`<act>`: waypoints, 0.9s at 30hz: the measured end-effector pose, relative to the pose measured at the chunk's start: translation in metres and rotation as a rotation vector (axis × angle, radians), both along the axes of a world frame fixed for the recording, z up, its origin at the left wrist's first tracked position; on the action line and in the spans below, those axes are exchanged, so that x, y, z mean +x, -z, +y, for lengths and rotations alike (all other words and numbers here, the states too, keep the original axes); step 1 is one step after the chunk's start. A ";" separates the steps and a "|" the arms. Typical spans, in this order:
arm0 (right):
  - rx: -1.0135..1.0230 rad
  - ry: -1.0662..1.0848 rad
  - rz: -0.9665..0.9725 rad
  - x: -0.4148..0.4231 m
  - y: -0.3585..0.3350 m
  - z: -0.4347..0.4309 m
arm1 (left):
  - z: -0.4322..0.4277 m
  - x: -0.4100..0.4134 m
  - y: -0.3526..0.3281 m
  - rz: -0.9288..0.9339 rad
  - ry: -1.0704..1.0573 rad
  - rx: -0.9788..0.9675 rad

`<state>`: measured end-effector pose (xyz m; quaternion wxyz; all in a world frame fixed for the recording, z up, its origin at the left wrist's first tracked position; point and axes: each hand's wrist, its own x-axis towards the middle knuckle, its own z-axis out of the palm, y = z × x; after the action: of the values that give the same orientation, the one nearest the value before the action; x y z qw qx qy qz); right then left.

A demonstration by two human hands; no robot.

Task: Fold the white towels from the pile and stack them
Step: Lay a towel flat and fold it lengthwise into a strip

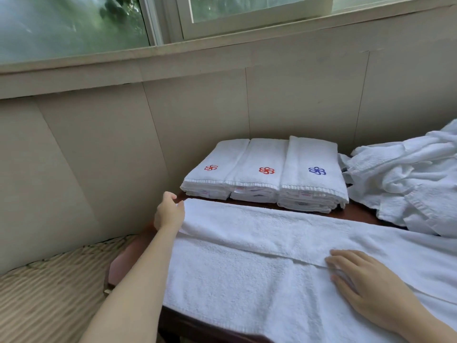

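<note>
A long white towel [247, 263] lies spread across the brown table, its far long edge folded over toward me. My left hand [169, 212] pinches the towel's far left corner. Flat on the folded edge near the middle lies my right hand [358, 283], fingers straight and pointing left. Behind the towel stand three stacks of folded white towels [264, 174], two with red flower marks on top and one with a blue mark. A crumpled pile of white towels [405, 179] lies at the right.
The brown table [128, 258] stands against a beige panelled wall [111, 144] under a window [74, 26]. A striped woven seat or mat [49, 293] lies to the left, below table height.
</note>
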<state>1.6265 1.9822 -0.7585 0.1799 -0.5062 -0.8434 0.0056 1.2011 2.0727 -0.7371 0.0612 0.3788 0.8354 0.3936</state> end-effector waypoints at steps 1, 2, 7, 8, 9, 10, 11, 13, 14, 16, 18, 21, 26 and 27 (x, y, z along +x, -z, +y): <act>0.023 0.000 0.004 -0.001 0.001 0.001 | 0.000 0.000 -0.002 0.076 0.045 -0.150; 0.013 0.005 0.002 -0.002 0.000 0.001 | -0.001 0.001 -0.003 0.126 0.092 -0.291; -0.137 0.038 -0.159 0.000 0.011 0.010 | -0.008 0.005 -0.016 -0.087 0.256 -0.410; -0.176 0.034 -0.156 0.001 0.011 0.011 | -0.010 0.005 -0.018 -0.075 0.288 -0.435; -0.209 0.025 -0.159 0.001 0.012 0.011 | -0.011 0.005 -0.021 -0.001 0.289 -0.465; -0.234 0.011 -0.176 0.002 0.012 0.011 | -0.014 0.005 -0.021 0.117 0.257 -0.480; -0.256 0.002 -0.198 0.002 0.013 0.012 | -0.017 0.009 -0.020 0.256 0.205 -0.503; -0.296 -0.011 -0.239 0.003 0.011 0.012 | -0.026 0.026 -0.017 0.472 0.092 -0.577; -0.318 -0.019 -0.252 0.003 0.010 0.011 | -0.029 0.039 -0.017 0.507 0.058 -0.600; -0.352 -0.023 -0.248 0.002 0.007 0.008 | -0.030 0.076 -0.010 0.500 0.112 -0.600; -0.357 -0.022 -0.227 0.001 0.005 0.001 | -0.029 0.122 0.000 0.425 0.260 -0.603; -0.281 0.061 -0.178 0.005 0.003 -0.010 | -0.034 0.180 0.020 0.299 0.361 -0.604; -0.167 0.413 -0.098 0.049 -0.004 -0.011 | -0.032 0.169 0.035 0.364 0.349 -0.572; -0.201 0.478 -0.058 0.062 -0.004 -0.010 | -0.032 0.161 0.037 0.368 0.331 -0.580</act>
<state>1.6886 1.9722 -0.7543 0.1006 -0.7066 -0.6997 0.0320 1.3626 2.0410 -0.7739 0.0779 0.5399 0.8366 0.0510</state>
